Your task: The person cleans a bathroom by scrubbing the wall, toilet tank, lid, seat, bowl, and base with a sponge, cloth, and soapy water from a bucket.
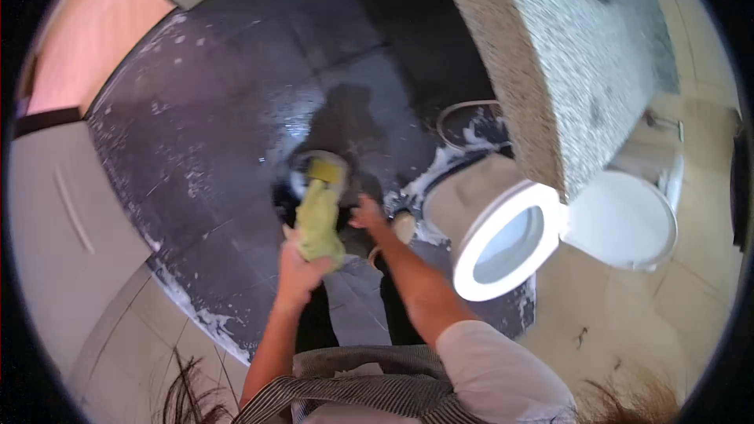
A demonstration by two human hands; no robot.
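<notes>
A light green cloth (318,224) hangs bunched in my left hand (298,267), whose fingers are wrapped round it. Just beyond the cloth's far end shows a yellow-green piece (324,171), perhaps a sponge, over a round, pale, foamy container (300,180). My right hand (365,212) is to the right of the cloth, apart from it, with its fingers partly spread and nothing visible in them. Below the hands are my dark-clad legs and part of a light shoe or slipper (404,226).
The dark tiled floor (228,126) is wet, with white foam (200,318) along its edges. On the right stand a toilet (510,243) with its lid up and a speckled stone counter (581,55). White cabinet fronts (75,212) are at the left.
</notes>
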